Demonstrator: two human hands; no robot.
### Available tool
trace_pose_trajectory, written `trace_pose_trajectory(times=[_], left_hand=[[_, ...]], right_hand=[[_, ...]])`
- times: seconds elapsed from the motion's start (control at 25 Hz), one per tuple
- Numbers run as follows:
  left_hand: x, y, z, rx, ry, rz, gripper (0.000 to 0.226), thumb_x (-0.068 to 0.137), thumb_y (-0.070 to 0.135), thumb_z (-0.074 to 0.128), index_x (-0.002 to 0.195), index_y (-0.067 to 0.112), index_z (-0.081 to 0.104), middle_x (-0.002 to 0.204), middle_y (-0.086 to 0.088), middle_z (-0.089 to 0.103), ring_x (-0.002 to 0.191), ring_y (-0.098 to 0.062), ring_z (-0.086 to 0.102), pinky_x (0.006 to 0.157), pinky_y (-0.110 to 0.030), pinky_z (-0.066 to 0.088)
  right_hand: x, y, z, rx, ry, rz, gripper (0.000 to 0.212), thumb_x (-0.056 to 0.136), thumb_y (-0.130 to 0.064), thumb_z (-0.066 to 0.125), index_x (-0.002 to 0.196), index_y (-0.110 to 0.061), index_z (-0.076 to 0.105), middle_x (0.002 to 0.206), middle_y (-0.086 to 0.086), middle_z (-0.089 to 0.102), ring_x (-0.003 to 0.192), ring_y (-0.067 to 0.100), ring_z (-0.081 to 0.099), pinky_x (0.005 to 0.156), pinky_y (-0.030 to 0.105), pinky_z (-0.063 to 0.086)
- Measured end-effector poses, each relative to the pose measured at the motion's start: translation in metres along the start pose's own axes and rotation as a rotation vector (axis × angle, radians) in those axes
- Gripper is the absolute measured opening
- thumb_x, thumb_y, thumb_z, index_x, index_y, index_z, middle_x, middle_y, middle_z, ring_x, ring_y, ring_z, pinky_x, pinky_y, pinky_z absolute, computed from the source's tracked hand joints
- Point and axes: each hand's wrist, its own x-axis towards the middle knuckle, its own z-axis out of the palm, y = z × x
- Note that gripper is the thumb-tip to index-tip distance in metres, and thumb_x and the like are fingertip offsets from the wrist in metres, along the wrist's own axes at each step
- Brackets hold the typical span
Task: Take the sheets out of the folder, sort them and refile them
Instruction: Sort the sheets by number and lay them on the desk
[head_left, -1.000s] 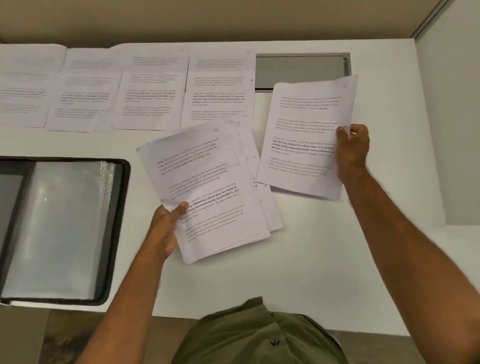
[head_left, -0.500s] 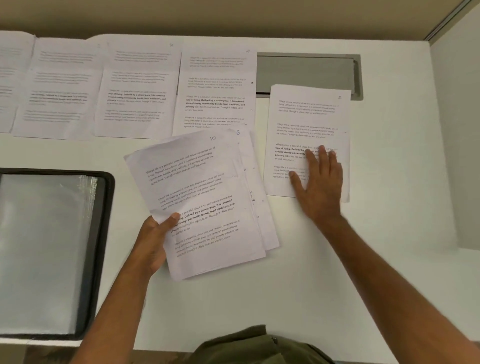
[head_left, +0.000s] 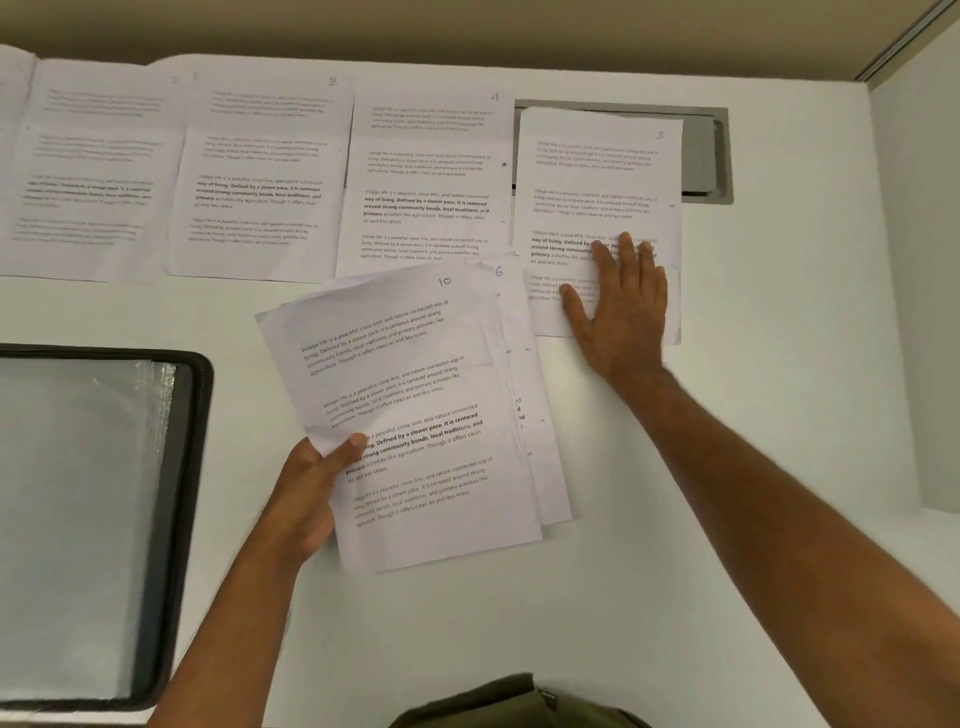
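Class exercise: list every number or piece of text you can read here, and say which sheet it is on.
"10": top sheet of the held stack.
"6": sheet beneath it.
"5": sheet under the right hand.
"4": sheet beside it.
"3": next sheet left.
"Village life is a peaceful, close-knit...": body text, sheet 10.
Farther left sheets: too blurred.

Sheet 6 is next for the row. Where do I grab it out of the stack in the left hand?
Judging by the fan, take sheet 6 along its exposed right edge, coming in from the right with the right hand, now flat on sheet 5. Only that strip and the numbered top corner stick out past sheet 10; the left hand pinches the stack's lower left, so slide it out rightward.
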Motion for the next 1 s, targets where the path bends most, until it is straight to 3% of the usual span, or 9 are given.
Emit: trace_pose_trajectory(times=[0.64, 0.8, 0.88, 1.0], left_hand=[[0.007, 0.001, -0.002, -0.028, -0.021, -0.005, 0.032, 0.097, 0.008, 0.059, 0.127, 0.013, 0.067, 0.123, -0.007, 0.074, 0.111, -0.022, 0.072, 0.085, -0.029, 0.062], [0.007, -0.001, -0.002, -0.026, -0.023, 0.002, 0.034, 0.096, 0.008, 0.060, 0.129, 0.011, 0.067, 0.122, -0.008, 0.075, 0.109, -0.022, 0.073, 0.081, -0.029, 0.062], [0.005, -0.002, -0.002, -0.036, -0.018, 0.004, 0.033, 0.094, 0.009, 0.062, 0.127, 0.011, 0.067, 0.121, -0.008, 0.075, 0.108, -0.022, 0.073, 0.079, -0.029, 0.062], [0.000, -0.003, -0.001, -0.036, -0.027, 0.007, 0.035, 0.095, 0.010, 0.063, 0.130, 0.011, 0.066, 0.124, -0.009, 0.074, 0.113, -0.024, 0.071, 0.086, -0.033, 0.061]], right_hand=[[0.046, -0.002, 0.008, -0.009, 0.015, -0.022, 0.071, 0.102, -0.063, 0.040, 0.159, -0.020, 0.038, 0.170, 0.009, 0.027, 0.158, 0.033, 0.020, 0.128, 0.051, 0.014], [0.045, -0.004, 0.002, 0.035, 0.070, -0.044, 0.069, 0.107, -0.057, 0.040, 0.162, -0.017, 0.031, 0.172, 0.010, 0.021, 0.160, 0.032, 0.016, 0.130, 0.048, 0.006], [0.037, -0.009, -0.005, 0.106, 0.159, -0.031, 0.062, 0.110, -0.047, 0.043, 0.160, -0.013, 0.035, 0.169, 0.011, 0.028, 0.157, 0.031, 0.023, 0.130, 0.047, 0.011], [0.003, -0.014, -0.022, 0.314, 0.255, -0.029, 0.046, 0.110, -0.031, 0.048, 0.150, -0.009, 0.048, 0.157, 0.008, 0.046, 0.145, 0.026, 0.043, 0.123, 0.040, 0.030]])
